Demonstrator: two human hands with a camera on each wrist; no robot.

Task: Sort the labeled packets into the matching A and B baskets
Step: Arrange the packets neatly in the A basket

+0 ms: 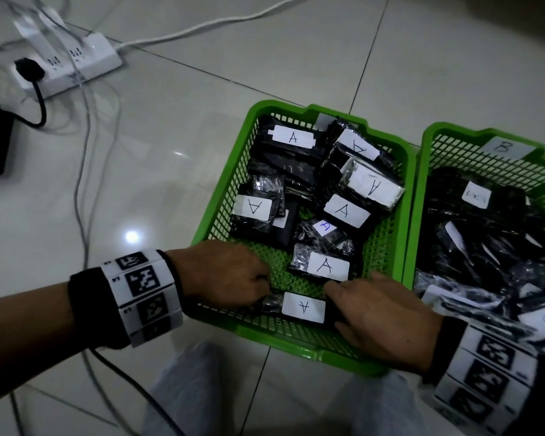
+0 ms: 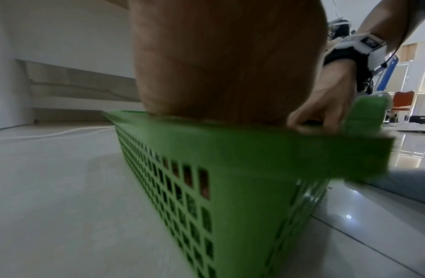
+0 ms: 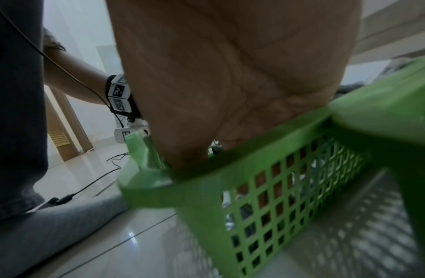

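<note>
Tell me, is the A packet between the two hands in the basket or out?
In: the packet lies on the mesh floor inside the left basket's near wall.

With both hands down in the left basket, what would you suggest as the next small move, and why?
Probably let go and lift both hands clear. The left hand and right hand flank a packet labelled A, which already lies inside the left basket among other A packets. It seems to belong there, though whether either hand actually grips it is hard to tell.
</note>
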